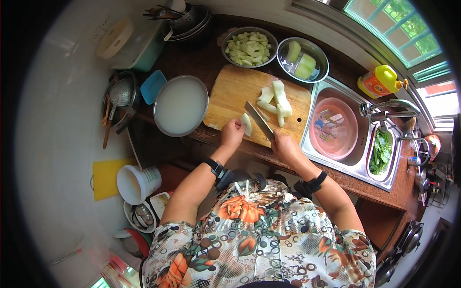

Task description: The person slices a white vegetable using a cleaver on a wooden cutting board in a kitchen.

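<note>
My left hand (232, 133) pinches a pale green gourd slice (246, 124) at the near edge of a wooden cutting board (230, 86). In my right hand (286, 148) is the handle of a knife (258, 120), its broad blade angled over the board just right of the slice. Several peeled gourd pieces (282, 100) lie on the board beyond the blade. Behind the board, a steel bowl (274, 57) holds many cut gourd slices (248, 48); another steel bowl (325, 72) holds larger peeled chunks (305, 66) in water.
Left of the board stands a metal bowl of cloudy liquid (180, 106), beside a blue plastic container (153, 86). To the right, a steel sink (363, 144) holds a pink basin (333, 127); leafy greens (380, 151) sit in a white basket. A faucet (389, 113) and yellow bottle (378, 81) stand behind.
</note>
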Demonstrator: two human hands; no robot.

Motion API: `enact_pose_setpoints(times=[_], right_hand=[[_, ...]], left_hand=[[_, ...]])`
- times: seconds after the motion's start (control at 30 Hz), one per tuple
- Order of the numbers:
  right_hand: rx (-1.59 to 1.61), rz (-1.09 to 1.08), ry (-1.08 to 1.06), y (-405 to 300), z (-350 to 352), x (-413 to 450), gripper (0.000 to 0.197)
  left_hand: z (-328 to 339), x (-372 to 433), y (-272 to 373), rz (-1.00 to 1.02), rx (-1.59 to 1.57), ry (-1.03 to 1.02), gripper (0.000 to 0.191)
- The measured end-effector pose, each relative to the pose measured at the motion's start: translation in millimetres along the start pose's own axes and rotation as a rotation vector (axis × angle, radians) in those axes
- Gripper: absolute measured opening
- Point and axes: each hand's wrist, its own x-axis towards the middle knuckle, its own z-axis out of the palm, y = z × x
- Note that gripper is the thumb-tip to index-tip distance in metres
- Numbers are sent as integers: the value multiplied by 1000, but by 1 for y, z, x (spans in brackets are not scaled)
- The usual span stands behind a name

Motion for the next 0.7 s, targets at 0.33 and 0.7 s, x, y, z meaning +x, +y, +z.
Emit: enact_pose_setpoints(times=[0.33, 0.7], right_hand=[[2, 6, -31, 5, 10, -4, 13], [-22, 74, -61, -10, 5, -5, 11]], left_hand=[[-18, -11, 44, 55, 357, -36, 35], [-13, -20, 58, 131, 407, -117, 40]])
